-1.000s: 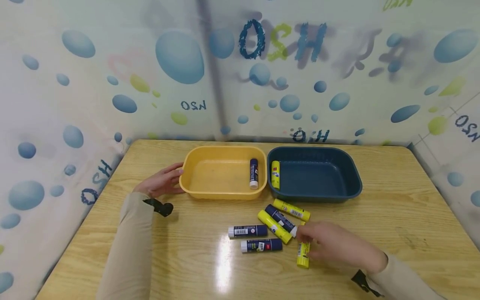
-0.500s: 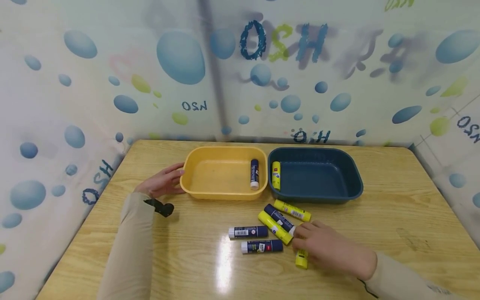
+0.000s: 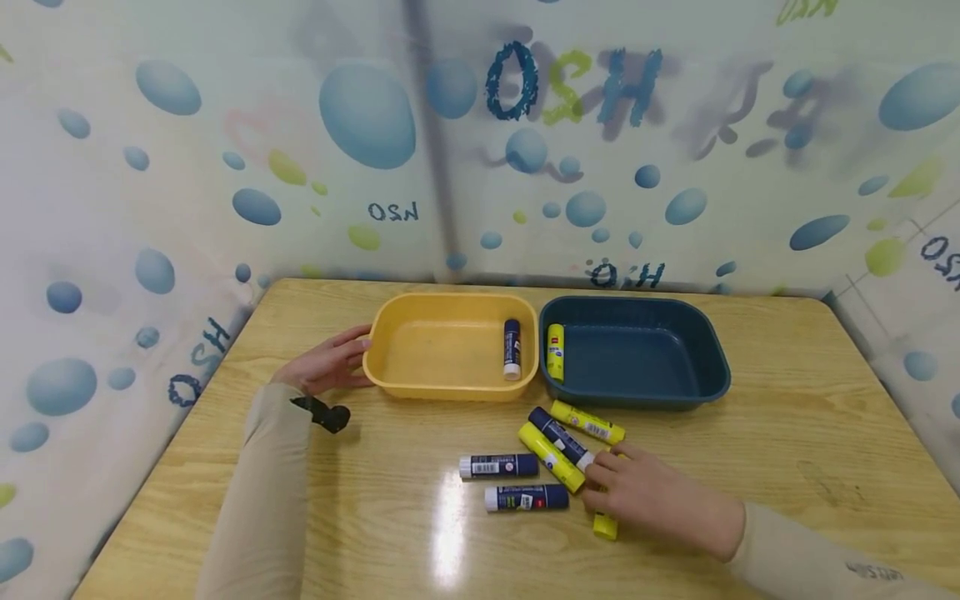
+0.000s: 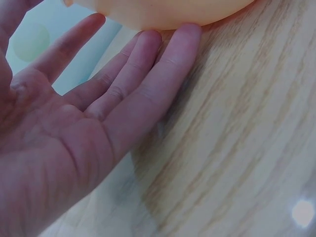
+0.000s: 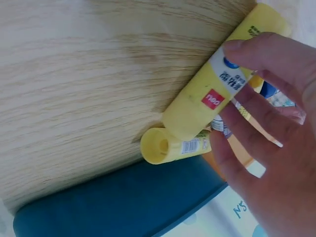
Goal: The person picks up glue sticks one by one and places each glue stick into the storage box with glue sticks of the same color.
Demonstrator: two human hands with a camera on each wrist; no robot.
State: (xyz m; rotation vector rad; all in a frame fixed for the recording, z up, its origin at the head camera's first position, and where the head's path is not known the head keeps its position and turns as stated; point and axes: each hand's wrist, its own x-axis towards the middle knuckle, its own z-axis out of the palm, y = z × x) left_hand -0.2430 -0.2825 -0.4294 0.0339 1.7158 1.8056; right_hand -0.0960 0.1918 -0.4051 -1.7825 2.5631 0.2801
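Yellow glue stick (image 5: 222, 76): lay in the right hand's hold at the table (image 3: 375, 508), largely covered in the head view; whether it was lifted could not be told.
Right hand (image 3: 652, 500): its grip was clamped on that stick, thumb across the label and fingers along the other side.
Left hand (image 3: 326, 364): its grip was apart, the fingers extended, with fingertips touching the outer wall of the orange tub (image 3: 450, 392).
Orange tub contents: 1 navy glue stick (image 3: 512, 350) lay near the right wall.
Blue tub (image 3: 637, 398): stood just beside the orange tub, on its right; 1 short yellow stick (image 3: 555, 353) lay by its left wall.
Loose sticks near the right hand: the far yellow stick (image 3: 588, 422) lay in front of the blue tub; the slanted navy stick (image 3: 555, 435) had its white end at the right fingertips; the slanted yellow stick (image 3: 551, 458) lay close alongside it.
Level pair: 2 navy sticks, the farther one (image 3: 499, 467) and the nearer one (image 3: 527, 497), pointed their white ends left.
Backdrop (image 3: 472, 192): white, with blue drops and lettering, rose behind the table.
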